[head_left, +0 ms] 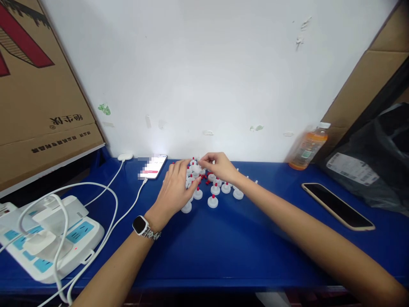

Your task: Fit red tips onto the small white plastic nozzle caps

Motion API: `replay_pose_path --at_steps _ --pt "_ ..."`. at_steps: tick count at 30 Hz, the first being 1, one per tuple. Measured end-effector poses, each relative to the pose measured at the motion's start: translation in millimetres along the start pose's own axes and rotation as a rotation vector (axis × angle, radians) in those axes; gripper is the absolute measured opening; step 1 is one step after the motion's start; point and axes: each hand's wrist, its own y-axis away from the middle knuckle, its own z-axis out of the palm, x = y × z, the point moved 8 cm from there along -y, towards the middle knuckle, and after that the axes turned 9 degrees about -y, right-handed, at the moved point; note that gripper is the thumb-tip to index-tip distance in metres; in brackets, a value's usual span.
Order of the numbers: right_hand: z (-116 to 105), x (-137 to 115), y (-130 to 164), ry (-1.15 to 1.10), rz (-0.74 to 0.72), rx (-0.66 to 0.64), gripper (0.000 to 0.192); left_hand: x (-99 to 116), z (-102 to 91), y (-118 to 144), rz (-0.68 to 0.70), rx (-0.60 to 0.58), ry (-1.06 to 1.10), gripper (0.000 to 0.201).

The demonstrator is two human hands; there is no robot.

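Starting at the near edge of the blue tabletop [223, 251], bare room lies under both forearms. Farther in, several white caps with red tips [212, 201] stand upright, seemingly finished; a loose jumble remains by the far edge. Left hand [175, 189] rests fingers-spread on the pile; right hand [219, 167] pinches one small piece [198, 162]. Power strip [47, 238] crowds the left edge, dark phone [337, 206] the right.

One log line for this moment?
left hand: on white caps | right hand: pinching a cap | surface: blue table
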Motion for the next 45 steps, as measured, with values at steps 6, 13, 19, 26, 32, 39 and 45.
replay_pose_path --at_steps 6,13,19,26,32,39,45 --pt "3.7 -0.7 32.0 0.092 0.045 -0.119 0.036 2.9 21.0 4.1 0.062 -0.185 0.037 0.036" --pt "16.9 7.9 25.4 0.882 -0.077 -0.323 0.014 1.4 23.6 5.9 0.067 -0.189 0.056 0.035" --pt "30.1 6.6 23.9 0.943 -0.112 -0.368 0.012 -0.5 23.9 5.2 0.055 -0.207 0.052 0.034" --pt "1.0 13.4 28.9 -0.210 0.132 0.090 0.019 2.4 22.4 5.8 0.048 -0.207 0.052 0.037" --pt "14.9 18.1 49.9 -0.607 0.209 0.230 0.032 12.5 21.5 5.9 0.097 -0.206 0.075 0.037" --pt "13.1 12.7 52.4 -0.668 0.194 0.213 0.036 14.8 21.5 5.2 0.117 -0.188 0.133 0.036" --pt "9.1 13.3 54.7 -0.673 0.221 0.235 0.035 14.9 15.6 4.2 0.124 -0.164 0.182 0.039"
